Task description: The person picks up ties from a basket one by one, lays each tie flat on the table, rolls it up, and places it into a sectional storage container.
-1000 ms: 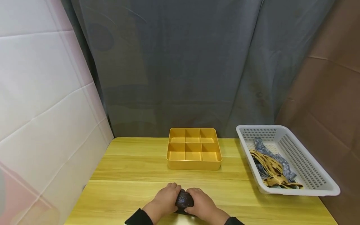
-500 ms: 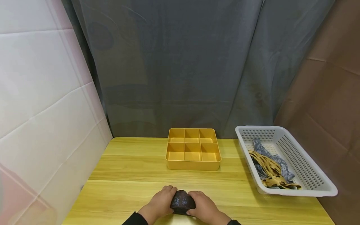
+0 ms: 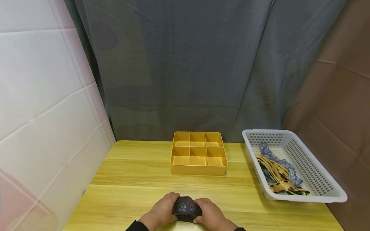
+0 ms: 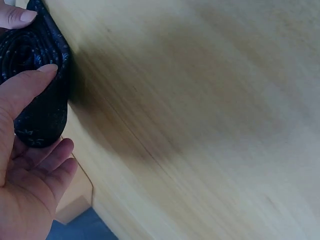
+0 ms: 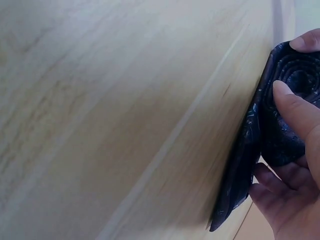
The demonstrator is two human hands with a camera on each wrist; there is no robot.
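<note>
- white panel wall (image 3: 43,96) stands at the 9 o'clock side of the head view; it meets the wooden table (image 3: 130,179) along the table's left edge
- left hand (image 3: 162,211) rests near the table's 6 o'clock edge; its fingers curl round the left side of a rolled dark patterned tie (image 3: 186,208); in the left wrist view the thumb (image 4: 25,87) presses on the coiled end of the tie (image 4: 37,75) and the fingers (image 4: 47,165) cup it from below
- the rolled tie sits on the table between the two hands, touching both, at about 6 o'clock from the yellow tray; the right wrist view shows its spiral end (image 5: 295,85) and a loose edge of cloth lying flat on the wood
- right hand (image 3: 212,213) grips the tie's right side; in the right wrist view its thumb (image 5: 295,110) lies over the coil and the fingers (image 5: 280,200) curl beneath
- yellow divided tray (image 3: 198,166) stands at 12 o'clock from the hands, well apart from them; six compartments, two rows of three
- grey curtain (image 3: 188,64) hangs behind the table at 12 o'clock
- white perforated basket (image 3: 318,173) sits at about 2 o'clock from the hands, on the table's right edge; it holds a yellow spotted tie (image 3: 277,173) lying over a grey-blue patterned one (image 3: 267,150)
- brown backdrop (image 3: 341,96) fills the 3 o'clock side
</note>
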